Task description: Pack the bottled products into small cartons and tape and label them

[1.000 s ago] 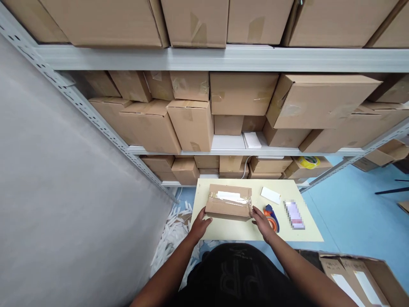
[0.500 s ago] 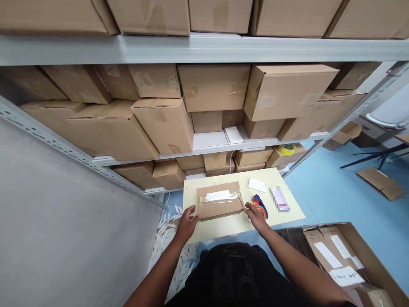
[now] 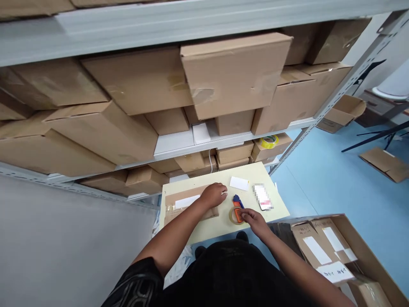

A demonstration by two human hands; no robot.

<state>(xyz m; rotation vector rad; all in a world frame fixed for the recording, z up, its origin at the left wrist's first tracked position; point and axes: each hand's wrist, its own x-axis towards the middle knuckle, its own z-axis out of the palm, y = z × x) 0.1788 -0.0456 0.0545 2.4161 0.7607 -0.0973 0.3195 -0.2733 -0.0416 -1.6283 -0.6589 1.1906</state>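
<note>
On the small cream table (image 3: pixel 204 230) lies a flat cardboard box (image 3: pixel 177 199) with a white label and clear tape across its top, partly covered by my left arm. Above the box's right end is my left hand (image 3: pixel 213 195), its fingers curled in; a small white bit shows at the fingertips, too small to name. My right hand (image 3: pixel 253 219) pinches an orange and blue tape dispenser (image 3: pixel 237 208), which carries a tape roll, near the table's front edge. Beyond it lie a white card or pad (image 3: pixel 239 183) and a blurred-out phone (image 3: pixel 262 197).
Shelves packed with cardboard boxes (image 3: pixel 234 76) rise behind the table. A yellow tape roll (image 3: pixel 269 141) rests on a lower-shelf box. At right, a large open carton (image 3: pixel 367 245) holds labelled packages. A grey wall (image 3: pixel 73 238) stands left.
Both hands have let go of the cardboard box. My left hand has crossed right over it, and my right hand has taken hold of the tape dispenser. The view has turned right.
</note>
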